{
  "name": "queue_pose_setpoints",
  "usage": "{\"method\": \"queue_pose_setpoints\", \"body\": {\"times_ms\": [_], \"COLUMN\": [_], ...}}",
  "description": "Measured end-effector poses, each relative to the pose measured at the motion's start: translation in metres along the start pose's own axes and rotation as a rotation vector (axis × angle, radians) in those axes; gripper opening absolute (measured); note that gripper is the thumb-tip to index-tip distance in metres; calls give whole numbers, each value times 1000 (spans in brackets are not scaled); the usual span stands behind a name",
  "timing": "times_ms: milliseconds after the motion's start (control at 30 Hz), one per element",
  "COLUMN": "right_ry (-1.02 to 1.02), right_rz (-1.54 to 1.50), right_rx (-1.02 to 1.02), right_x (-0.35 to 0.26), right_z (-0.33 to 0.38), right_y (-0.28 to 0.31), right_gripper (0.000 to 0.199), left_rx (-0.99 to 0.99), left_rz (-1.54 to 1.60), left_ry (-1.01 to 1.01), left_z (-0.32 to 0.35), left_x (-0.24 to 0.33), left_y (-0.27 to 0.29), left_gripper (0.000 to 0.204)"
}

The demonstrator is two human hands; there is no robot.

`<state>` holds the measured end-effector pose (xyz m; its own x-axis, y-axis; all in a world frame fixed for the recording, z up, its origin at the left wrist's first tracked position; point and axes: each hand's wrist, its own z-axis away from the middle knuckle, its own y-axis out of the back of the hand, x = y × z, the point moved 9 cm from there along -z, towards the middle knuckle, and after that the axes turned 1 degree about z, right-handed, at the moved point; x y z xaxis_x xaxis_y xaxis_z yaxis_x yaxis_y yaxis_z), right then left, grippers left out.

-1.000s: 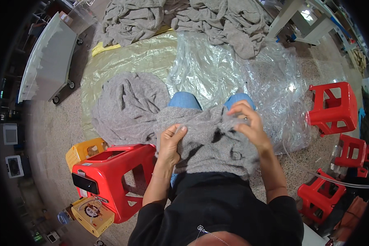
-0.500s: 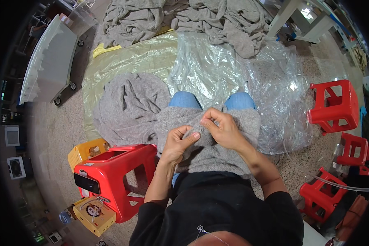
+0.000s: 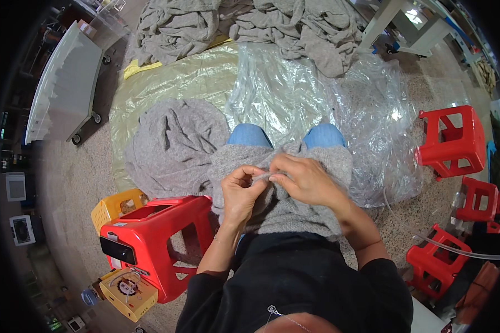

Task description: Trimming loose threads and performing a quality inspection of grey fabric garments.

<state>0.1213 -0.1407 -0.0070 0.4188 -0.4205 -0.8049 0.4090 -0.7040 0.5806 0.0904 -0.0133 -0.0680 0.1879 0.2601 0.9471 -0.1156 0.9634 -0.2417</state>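
A grey knitted garment or cloth (image 3: 330,166) lies bunched over my lap and thighs. My left hand (image 3: 240,194) is closed, thumb against fingers, on a thin grey strand or fold of this knit. Close beside it, my right hand (image 3: 304,180) pinches the same bit, with its fingertips almost meeting the left ones. Whether that bit is loose yarn or the fabric's edge, I cannot tell. To the left, a heap of similar grey knit (image 3: 175,144) touches the cloth on my lap.
Transparent plastic sheeting (image 3: 283,83) covers the floor ahead, with more grey knits (image 3: 178,28) piled beyond. At my left stands a red stool (image 3: 166,222) bearing a phone (image 3: 117,250), beside a yellow box (image 3: 129,293). Red stools (image 3: 455,139) stand at right; a wheeled white cart (image 3: 66,83) is far left.
My right hand has come down slightly and turned, and my left hand has closed its thumb to its fingers. The fingertips are now together on a thin bit of knit.
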Motion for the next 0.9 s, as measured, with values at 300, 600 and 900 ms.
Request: {"method": "queue_pose_setpoints", "body": {"times_ms": [300, 600, 900], "right_ry": [132, 107, 31], "right_rz": [94, -56, 80], "right_rx": [79, 125, 153], "right_x": [-22, -19, 10], "right_z": [2, 8, 32], "right_y": [-2, -8, 36], "right_gripper": [10, 8, 29], "left_rx": [157, 183, 189], "left_rz": [352, 269, 108], "left_ry": [37, -35, 161], "left_z": [-1, 0, -2], "left_x": [-12, -8, -23], "left_y": [8, 7, 30], "left_gripper": [18, 17, 10]}}
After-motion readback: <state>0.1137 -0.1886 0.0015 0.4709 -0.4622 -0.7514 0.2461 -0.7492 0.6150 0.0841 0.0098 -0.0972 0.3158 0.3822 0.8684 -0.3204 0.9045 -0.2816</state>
